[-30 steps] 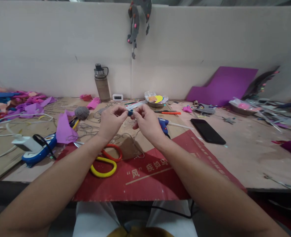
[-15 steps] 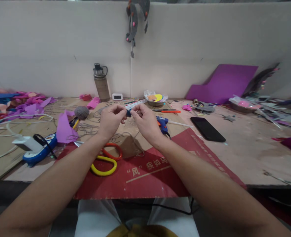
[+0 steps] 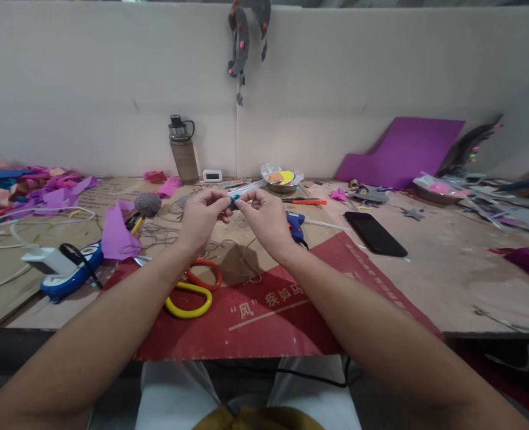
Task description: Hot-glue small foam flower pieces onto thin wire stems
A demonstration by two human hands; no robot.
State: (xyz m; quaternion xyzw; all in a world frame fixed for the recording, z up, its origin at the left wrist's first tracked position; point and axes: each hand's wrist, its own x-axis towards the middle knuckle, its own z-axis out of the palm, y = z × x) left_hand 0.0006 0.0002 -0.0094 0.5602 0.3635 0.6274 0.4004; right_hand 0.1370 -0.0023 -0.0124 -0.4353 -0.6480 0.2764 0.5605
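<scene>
While the left hand (image 3: 201, 218) and the right hand (image 3: 264, 220) are near each other above the bench (image 3: 448, 269), both are closed narrowly on one small blue piece (image 3: 234, 203), which is between them. Just right of the right hand lies a blue glue gun (image 3: 295, 226). Nearer than the left hand lie red-and-yellow-handled scissors (image 3: 200, 288), and to its left, a grey yarn ball (image 3: 148, 205).

Your left hand (image 3: 201, 220) and right hand (image 3: 266, 224) almost meet — fingers (image 3: 214, 194) curled into pinches — while your bare forearms (image 3: 127, 313) slant inward from either side, stretched forward.
</scene>
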